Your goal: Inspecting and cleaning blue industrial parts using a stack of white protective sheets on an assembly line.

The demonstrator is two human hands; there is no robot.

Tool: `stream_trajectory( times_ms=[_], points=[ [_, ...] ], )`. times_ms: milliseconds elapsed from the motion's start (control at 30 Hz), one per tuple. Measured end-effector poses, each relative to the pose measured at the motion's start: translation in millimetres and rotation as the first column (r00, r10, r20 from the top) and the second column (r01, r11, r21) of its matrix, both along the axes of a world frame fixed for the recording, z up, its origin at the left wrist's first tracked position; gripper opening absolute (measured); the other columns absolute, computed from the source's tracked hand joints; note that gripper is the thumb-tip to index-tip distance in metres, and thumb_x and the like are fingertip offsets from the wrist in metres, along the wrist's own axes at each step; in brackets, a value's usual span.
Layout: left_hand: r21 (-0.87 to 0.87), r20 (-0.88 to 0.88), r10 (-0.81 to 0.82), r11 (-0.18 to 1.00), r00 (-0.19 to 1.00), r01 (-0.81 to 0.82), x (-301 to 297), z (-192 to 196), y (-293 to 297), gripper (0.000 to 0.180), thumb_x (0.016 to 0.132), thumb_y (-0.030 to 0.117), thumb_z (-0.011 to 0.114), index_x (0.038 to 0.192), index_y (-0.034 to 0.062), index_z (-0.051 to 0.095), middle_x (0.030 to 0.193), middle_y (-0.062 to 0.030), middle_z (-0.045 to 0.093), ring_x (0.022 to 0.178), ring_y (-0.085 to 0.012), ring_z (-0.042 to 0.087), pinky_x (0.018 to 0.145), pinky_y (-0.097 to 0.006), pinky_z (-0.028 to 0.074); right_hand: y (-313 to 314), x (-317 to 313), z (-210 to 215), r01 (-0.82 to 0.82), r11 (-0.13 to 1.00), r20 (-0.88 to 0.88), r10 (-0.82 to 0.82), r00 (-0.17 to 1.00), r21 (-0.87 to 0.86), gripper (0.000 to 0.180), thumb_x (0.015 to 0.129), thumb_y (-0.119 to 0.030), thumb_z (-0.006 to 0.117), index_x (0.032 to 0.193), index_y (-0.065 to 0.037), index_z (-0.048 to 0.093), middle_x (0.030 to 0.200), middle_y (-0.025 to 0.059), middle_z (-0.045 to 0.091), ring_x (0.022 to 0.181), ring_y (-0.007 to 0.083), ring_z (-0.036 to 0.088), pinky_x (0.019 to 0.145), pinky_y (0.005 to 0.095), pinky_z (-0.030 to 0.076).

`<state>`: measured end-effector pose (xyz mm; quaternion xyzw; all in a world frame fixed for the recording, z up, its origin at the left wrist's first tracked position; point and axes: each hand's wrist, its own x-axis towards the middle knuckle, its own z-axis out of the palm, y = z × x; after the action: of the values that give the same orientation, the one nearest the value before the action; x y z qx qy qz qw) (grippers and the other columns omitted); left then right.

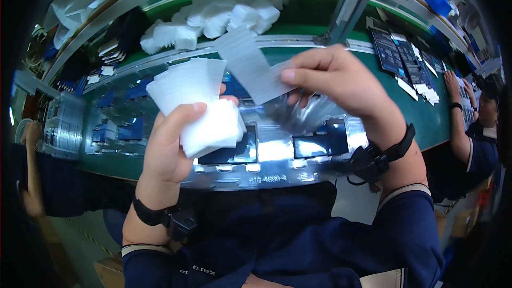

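Observation:
In my left hand [169,144] is a fanned stack of thin white foam sheets [210,130], with the thumb pressed on top. My right hand [338,82] pinches a single translucent white sheet [242,64] between thumb and fingers, to the right of the stack. Whether these are flat sheets or thin sleeves, I cannot tell. Below both hands lies a clear plastic tray [272,178] holding flat black glossy rectangular devices [320,146]. Crumpled clear plastic [304,117] shows under my right hand, partly smeared.
Heaped white foam sheets [213,18] lie on the green shelf behind. More clear trays with blue pieces [114,130] stand at left. Dark printed boxes [402,58] lie at right, near a co-worker [482,106]. Another person's arm [32,165] is at far left. A metal post [349,8] rises behind.

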<state>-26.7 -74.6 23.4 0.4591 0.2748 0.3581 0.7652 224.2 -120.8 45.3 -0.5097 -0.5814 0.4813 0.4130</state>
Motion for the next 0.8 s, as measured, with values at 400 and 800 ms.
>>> stream_trajectory(
  times_ms=[400, 800],
  points=[
    [0.396, -0.623, -0.442, 0.533, 0.645, 0.748, 48, -3, -34, 0.032, 0.067, 0.0, 0.07, 0.098, 0.0046, 0.066, 0.137, -0.0166, 0.043, 0.115, -0.0275, 0.053, 0.092, -0.033, 0.043, -49, 66, -13, 0.024, 0.999, 0.609, -0.035, 0.793, 0.027, 0.012, 0.08, -0.007, 0.063, 0.088, 0.003, 0.061, 0.076, 0.0076, 0.06, 0.071, 0.0149, 0.056, 0.064, 0.0272, 0.044],
    [0.507, -0.806, -0.124, 0.359, 0.579, 0.783, 80, 10, -52, 0.027, 0.065, 0.003, 0.068, 0.091, 0.0047, 0.063, 0.109, -0.0166, 0.055, 0.109, -0.0355, 0.055, 0.084, -0.038, 0.045, -59, 69, -29, 0.17, 0.964, 0.479, -0.25, 0.842, 0.203, 0.016, 0.08, -0.008, 0.064, 0.093, 0.002, 0.062, 0.08, 0.0022, 0.06, 0.073, 0.0083, 0.052, 0.068, 0.0225, 0.044]
  ],
)
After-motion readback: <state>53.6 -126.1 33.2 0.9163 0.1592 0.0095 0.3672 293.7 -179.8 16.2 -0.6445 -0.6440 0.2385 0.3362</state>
